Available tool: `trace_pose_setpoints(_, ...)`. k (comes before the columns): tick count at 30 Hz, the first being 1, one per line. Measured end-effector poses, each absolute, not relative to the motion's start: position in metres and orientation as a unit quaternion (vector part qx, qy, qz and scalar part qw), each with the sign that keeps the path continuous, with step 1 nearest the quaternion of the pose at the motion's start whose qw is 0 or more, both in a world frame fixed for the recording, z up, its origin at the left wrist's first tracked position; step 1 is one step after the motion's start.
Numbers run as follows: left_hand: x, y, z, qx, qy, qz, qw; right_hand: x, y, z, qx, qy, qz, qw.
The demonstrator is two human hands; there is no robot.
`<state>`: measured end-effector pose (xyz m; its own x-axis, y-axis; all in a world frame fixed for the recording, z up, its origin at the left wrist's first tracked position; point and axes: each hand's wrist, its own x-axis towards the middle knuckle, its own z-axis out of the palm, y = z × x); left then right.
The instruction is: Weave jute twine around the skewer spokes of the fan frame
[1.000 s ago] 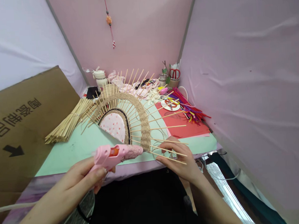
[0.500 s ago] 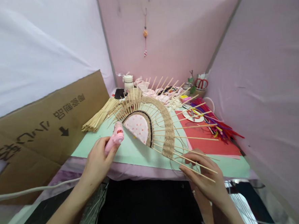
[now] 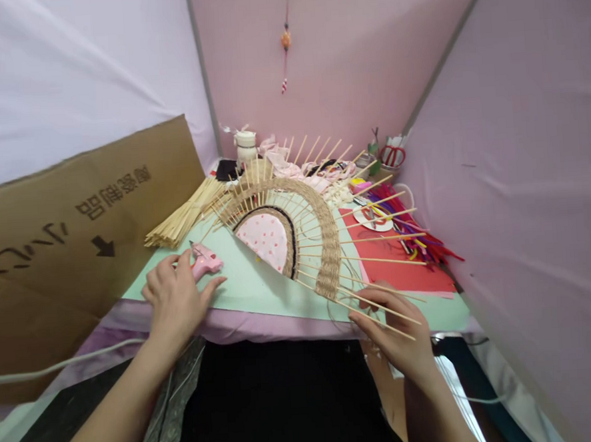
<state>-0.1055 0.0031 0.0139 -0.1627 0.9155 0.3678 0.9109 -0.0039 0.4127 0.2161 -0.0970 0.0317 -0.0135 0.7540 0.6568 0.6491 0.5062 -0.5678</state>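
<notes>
- Pink and pale fabric walls close us in on three sides, with a mint-green tabletop [image 3: 252, 293] running away from us toward the corner.
- Our left hand [image 3: 176, 299] lies flat and loose on the near left of the tabletop, fingers spread, resting on the handle of the pink glue gun [image 3: 205, 260]; it covers the gun more than it grips it.
- We see the glue gun lying on its side, its long axis running from our fingertips up and away to the left, nozzle pointing at the bundle of sticks [image 3: 185, 216].
- Our right hand [image 3: 396, 335] is curled at the near right edge, fingers pinched round the lowest spokes of the woven fan piece [image 3: 296, 234].
- That fan piece is a half-circle of thin wooden spokes with a band of twine woven through it and a dotted pink centre; it sits tilted, its near end lifted by our right hand.
- So the fan piece lies up and to the left of our right hand, and just to the right of the glue gun; the left hand is the nearer one to the gun.
- Off to the left we have a big cardboard sheet [image 3: 65, 222] leaning against the wall.
- On the right, red paper [image 3: 403, 268] and pipe cleaners [image 3: 421, 236]; scissors [image 3: 392, 155] stand in a cup at the back.
</notes>
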Motion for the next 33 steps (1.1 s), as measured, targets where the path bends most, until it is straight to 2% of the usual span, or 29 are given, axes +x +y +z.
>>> trace_pose_setpoints(2,-0.074,-0.019,0.015,0.663,0.607,0.374,0.229,0.215,-0.097,0.033,-0.494,-0.710,0.055,0.500)
trace_pose_setpoints(5,-0.019,-0.044,0.015,0.484,0.440,0.317,0.687,0.216,-0.096,0.035,-0.493,-0.707,0.061,0.503)
trace_pose_setpoints(7,0.012,-0.048,0.017,0.296,0.340,0.298,0.841,0.217,-0.096,0.034,-0.496,-0.705,0.071,0.503)
trace_pose_setpoints(11,0.043,-0.037,0.024,0.176,0.287,0.344,0.877,0.220,-0.096,0.031,-0.503,-0.697,0.087,0.503)
trace_pose_setpoints(18,0.040,-0.030,0.029,0.193,0.292,0.241,0.905,0.225,-0.099,0.030,-0.510,-0.683,0.114,0.511)
trace_pose_setpoints(21,0.036,-0.028,0.032,0.209,0.293,0.200,0.911,0.225,-0.100,0.029,-0.511,-0.664,0.162,0.522)
trace_pose_setpoints(26,0.034,-0.027,0.032,0.207,0.297,0.202,0.910,0.224,-0.103,0.029,-0.505,-0.632,0.252,0.531)
trace_pose_setpoints(33,0.036,-0.025,0.029,0.185,0.310,0.213,0.908,0.223,-0.105,0.030,-0.510,-0.620,0.271,0.531)
